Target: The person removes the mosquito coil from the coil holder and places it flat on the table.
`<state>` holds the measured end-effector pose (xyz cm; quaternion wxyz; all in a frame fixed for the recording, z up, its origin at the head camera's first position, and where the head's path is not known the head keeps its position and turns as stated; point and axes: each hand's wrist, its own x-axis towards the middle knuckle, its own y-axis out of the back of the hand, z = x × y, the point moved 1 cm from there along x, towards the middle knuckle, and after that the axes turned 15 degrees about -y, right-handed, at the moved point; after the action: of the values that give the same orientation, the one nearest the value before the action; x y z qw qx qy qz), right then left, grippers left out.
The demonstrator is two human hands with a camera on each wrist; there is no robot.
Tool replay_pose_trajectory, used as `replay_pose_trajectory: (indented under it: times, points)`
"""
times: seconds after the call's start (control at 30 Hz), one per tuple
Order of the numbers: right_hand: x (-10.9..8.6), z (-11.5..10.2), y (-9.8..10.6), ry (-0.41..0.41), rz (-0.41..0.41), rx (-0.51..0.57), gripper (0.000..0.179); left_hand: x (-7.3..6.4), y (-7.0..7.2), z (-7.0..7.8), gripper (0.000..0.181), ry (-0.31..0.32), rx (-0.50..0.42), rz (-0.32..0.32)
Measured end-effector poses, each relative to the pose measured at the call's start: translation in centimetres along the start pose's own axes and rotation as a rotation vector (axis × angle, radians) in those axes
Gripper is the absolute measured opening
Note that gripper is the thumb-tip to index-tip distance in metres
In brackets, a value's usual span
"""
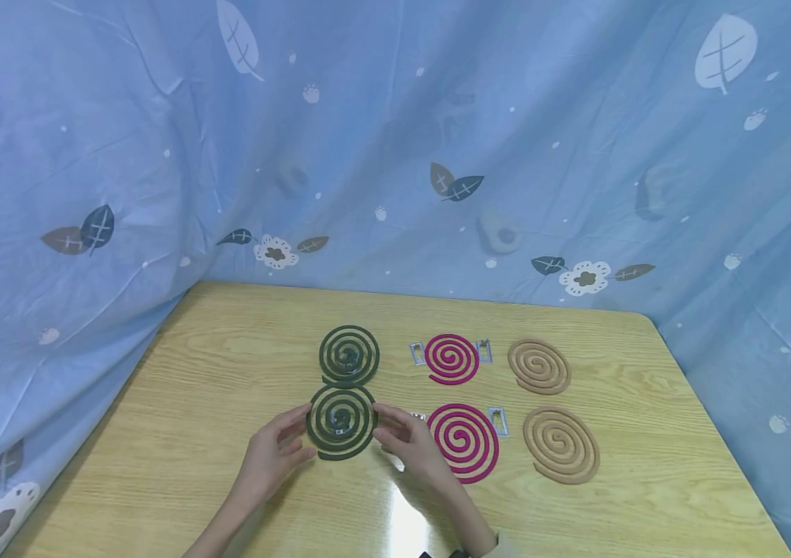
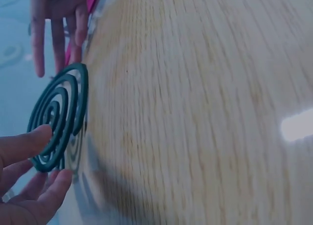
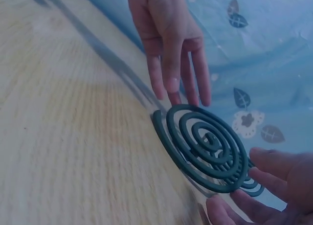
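Note:
My left hand (image 1: 271, 456) and right hand (image 1: 417, 448) flank the nearer dark green mosquito coil (image 1: 341, 419), fingertips at its left and right edges. Its spiral has a loose tail at the lower left, and a small metal piece shows at its centre. In the left wrist view the coil (image 2: 57, 105) stands a little above the table, my left thumb overlapping its face and the other fingers lower down. The right wrist view shows the straight fingers of both hands around its rim. Just behind it, a second green coil (image 1: 349, 356) overlaps its far edge.
To the right are two magenta coils, a far one (image 1: 450, 356) and a near one (image 1: 461, 441), then two tan coils, far (image 1: 538, 364) and near (image 1: 559, 442). Small metal stands (image 1: 483, 350) lie beside the magenta ones. A blue patterned curtain (image 1: 395, 155) borders the wooden table (image 1: 228, 364).

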<state>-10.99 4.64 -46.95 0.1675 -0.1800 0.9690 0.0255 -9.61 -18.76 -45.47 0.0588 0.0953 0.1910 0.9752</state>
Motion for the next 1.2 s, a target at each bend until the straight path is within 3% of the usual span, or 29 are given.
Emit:
replay_pose_trajectory:
  times: [0.2,0.37,0.63,0.83,1.07,1.2]
  points:
    - [0.0,0.0,-0.2,-0.031,-0.010,0.034,0.048,0.4,0.1,-0.5,0.063,-0.069,0.077,-0.004]
    - [0.8,-0.3,-0.2,0.002,0.021,-0.037,0.052,1.0,0.2,-1.0,0.062,-0.097,0.098,-0.001]
    - [1.8,-0.5,-1.1,0.045,0.121,-0.219,0.066,1.5,0.8,-2.0,0.061,-0.150,0.064,-0.005]
    - [2.1,-0.8,-1.4,0.138,0.202,-0.330,0.069,1.2,1.4,-2.3,0.059,-0.172,-0.018,-0.015]
    - [1.6,-0.9,-0.8,0.155,0.214,-0.239,0.055,0.9,1.9,-1.1,0.052,-0.196,0.002,0.004]
    - [0.5,-1.5,-0.3,0.142,0.181,-0.173,0.056,0.6,1.5,-0.5,0.056,-0.156,-0.032,0.012]
